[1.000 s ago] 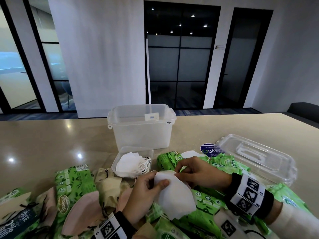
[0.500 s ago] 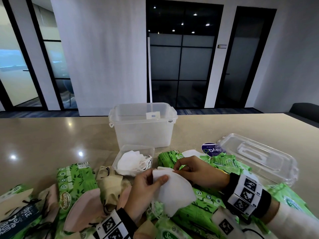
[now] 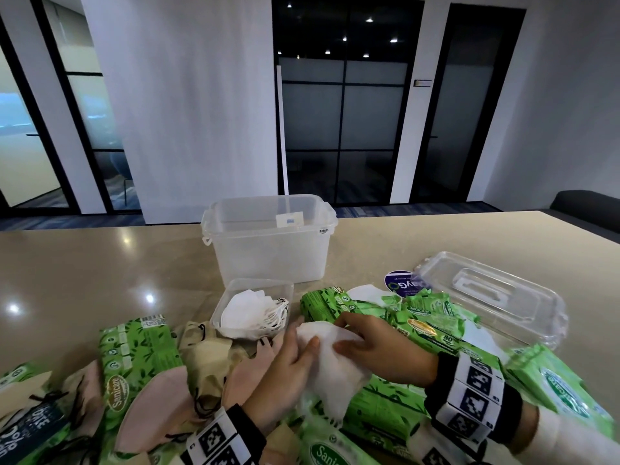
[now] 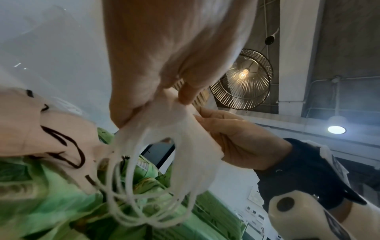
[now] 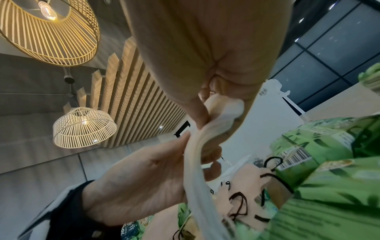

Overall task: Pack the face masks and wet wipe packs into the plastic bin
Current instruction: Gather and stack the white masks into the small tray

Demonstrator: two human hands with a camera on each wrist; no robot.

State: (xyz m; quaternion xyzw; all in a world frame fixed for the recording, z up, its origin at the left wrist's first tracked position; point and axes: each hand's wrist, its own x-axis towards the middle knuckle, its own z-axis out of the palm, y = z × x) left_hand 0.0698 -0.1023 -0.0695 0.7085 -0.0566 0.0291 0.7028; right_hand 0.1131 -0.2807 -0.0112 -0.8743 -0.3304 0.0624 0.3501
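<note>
Both hands hold a stack of white face masks (image 3: 332,367) above the pile in front of me. My left hand (image 3: 295,360) grips its left edge, thumb on top. My right hand (image 3: 369,344) pinches the upper right edge. In the left wrist view the masks (image 4: 185,146) dangle white ear loops (image 4: 131,194); in the right wrist view the masks (image 5: 197,152) are seen edge-on between both hands. The clear plastic bin (image 3: 268,243) stands open behind. Green wet wipe packs (image 3: 134,357) and pink masks (image 3: 151,411) cover the near table.
A small clear tray (image 3: 281,290) with white masks sits just before the bin. The bin's clear lid (image 3: 493,297) lies at the right, partly on wipe packs. Beige masks (image 3: 208,357) with black loops lie left of my hands. The tan tabletop (image 3: 84,273) stretches left.
My hands have shifted slightly forward and down with the white masks, and my right hand has slid further over the stack's top edge.
</note>
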